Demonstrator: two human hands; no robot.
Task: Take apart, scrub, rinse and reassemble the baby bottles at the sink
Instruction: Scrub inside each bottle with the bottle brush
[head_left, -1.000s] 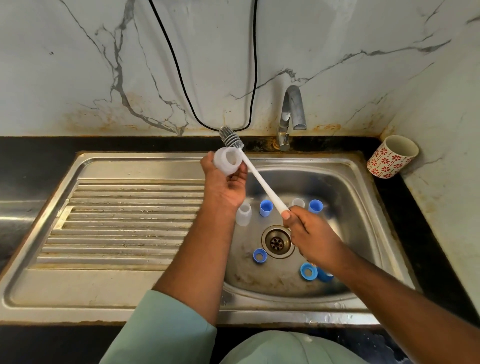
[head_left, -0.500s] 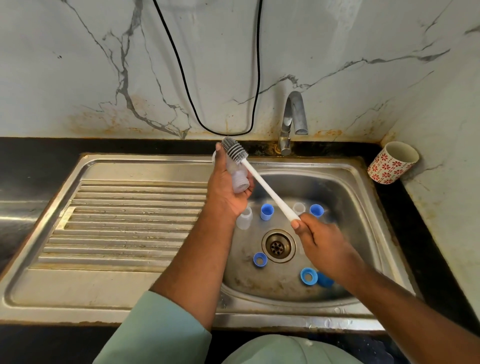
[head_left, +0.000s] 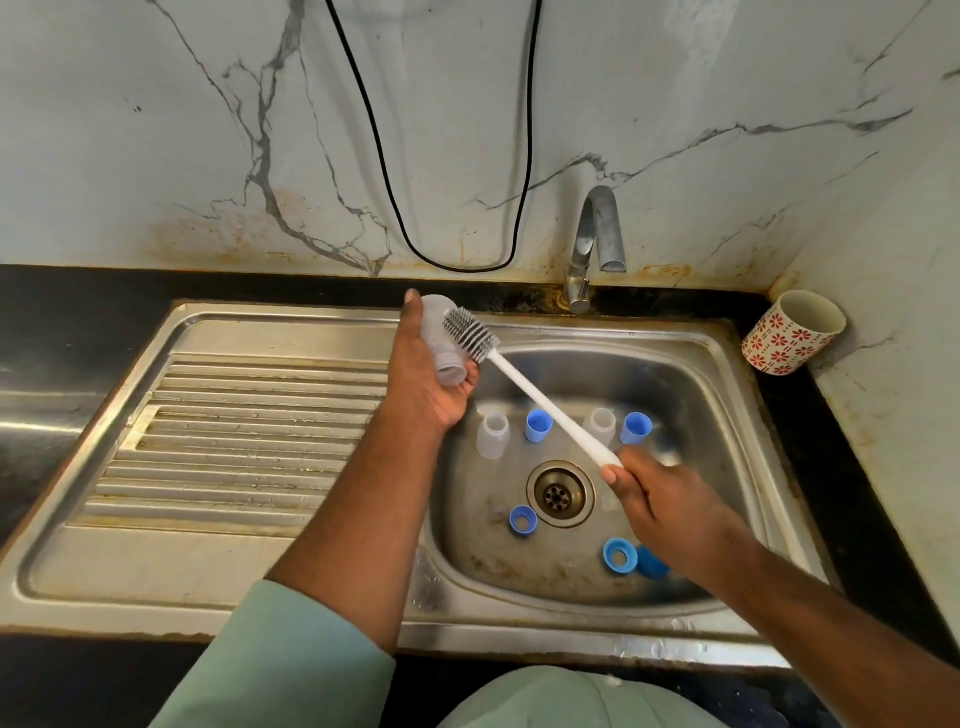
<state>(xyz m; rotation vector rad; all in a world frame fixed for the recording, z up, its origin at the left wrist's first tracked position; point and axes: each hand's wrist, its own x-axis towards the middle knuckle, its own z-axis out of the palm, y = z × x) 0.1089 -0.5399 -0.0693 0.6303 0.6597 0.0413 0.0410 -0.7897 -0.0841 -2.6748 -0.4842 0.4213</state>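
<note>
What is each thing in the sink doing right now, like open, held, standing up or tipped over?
Held bottle: capless, gripped in the left hand, mouth toward the camera.
Brush: outside the bottle, bristles against its side, handle gripped by the right hand.
Two clear bottles: upright, open, in the basin.
Two blue caps: upright, beside them.
Blue rings: loose on the basin floor.
Tap: no water running.
Mug: tipped against the wall.

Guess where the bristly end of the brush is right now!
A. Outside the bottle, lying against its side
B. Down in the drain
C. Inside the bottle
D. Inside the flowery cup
A: the brush has its grey bristles resting against the outside of the clear bottle that the left hand holds above the sink, while the right hand grips the white handle.
</note>
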